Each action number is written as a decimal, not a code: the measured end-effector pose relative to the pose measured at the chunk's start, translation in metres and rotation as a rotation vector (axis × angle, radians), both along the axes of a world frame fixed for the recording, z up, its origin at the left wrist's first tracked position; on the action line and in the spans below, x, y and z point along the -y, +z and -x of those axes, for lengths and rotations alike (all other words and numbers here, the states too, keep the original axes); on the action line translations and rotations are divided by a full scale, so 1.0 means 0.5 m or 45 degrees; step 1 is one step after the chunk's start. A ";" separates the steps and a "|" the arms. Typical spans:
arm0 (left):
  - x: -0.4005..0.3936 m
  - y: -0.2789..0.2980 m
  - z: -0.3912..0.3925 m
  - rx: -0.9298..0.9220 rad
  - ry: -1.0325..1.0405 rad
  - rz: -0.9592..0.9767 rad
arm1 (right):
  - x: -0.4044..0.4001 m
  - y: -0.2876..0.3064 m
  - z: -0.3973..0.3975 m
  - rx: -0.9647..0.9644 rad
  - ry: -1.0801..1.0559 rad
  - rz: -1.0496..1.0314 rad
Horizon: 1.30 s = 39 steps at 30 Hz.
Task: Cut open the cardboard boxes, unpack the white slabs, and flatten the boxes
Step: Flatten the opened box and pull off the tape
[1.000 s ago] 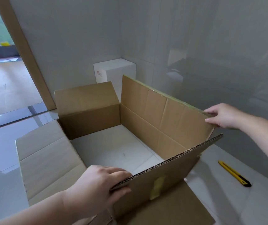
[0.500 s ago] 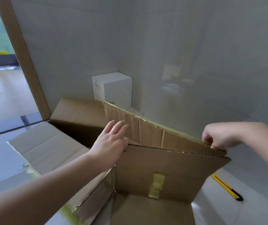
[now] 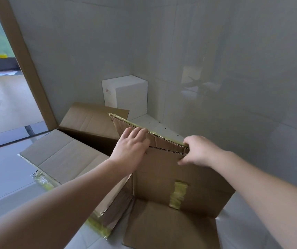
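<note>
- Both hands grip the top of the cardboard box (image 3: 171, 177), whose two long walls lie pressed close together, their corrugated edges running side by side
- Left hand (image 3: 131, 148): palm against the near wall, fingers curled over the taped upper edge of the far wall, holding both layers together
- Right hand (image 3: 198, 151): fingers and thumb pinch the right end of the same doubled edge, knuckles upward
- Box: it stands on the grey tiled floor (image 3: 5, 169) in the corner of the room, squeezed nearly flat at the top but open further left, where a dark gap shows between the walls
- One flap (image 3: 61, 157) spreads out flat to the left, another flap (image 3: 93, 119) leans away behind it, and a third flap (image 3: 167, 229) lies on the floor nearest the camera
- Strips of yellowish tape (image 3: 178, 193) cling to the near wall, and torn tape hangs along the left flap's edge
- White slabs: a white block-shaped stack (image 3: 126, 94) stands in the corner against the wall, just behind the box; a flat white slab (image 3: 155, 128) lies on the floor beside it, partly hidden by the box's top edge
- Brown door frame (image 3: 23, 56) rises at the left, with another room beyond it
</note>
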<state>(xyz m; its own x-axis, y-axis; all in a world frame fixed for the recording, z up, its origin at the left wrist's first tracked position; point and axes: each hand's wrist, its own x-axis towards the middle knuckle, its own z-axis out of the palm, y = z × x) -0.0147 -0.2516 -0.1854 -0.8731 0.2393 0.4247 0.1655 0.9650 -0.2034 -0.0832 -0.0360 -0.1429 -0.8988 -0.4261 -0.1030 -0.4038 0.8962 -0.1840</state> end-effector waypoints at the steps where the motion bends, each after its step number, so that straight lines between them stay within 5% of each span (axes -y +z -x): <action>1: 0.002 0.001 0.000 -0.021 0.012 -0.044 | 0.009 -0.003 0.001 -0.044 -0.008 -0.032; 10: 0.059 -0.020 -0.038 -0.060 0.004 -0.251 | -0.021 0.015 0.022 -0.218 -0.076 -0.195; 18: 0.100 -0.165 -0.106 0.519 -0.134 0.119 | -0.025 -0.019 0.012 -0.072 -0.116 -0.089; 23: 0.129 -0.251 -0.158 0.670 -0.019 0.200 | -0.031 -0.035 0.005 -0.123 -0.099 -0.090; 32: 0.157 -0.229 -0.160 0.269 -0.029 0.045 | -0.034 -0.038 -0.007 -0.154 -0.065 -0.156; 39: 0.167 -0.094 -0.064 -0.183 0.032 -0.201 | -0.032 -0.034 -0.016 -0.106 0.020 -0.202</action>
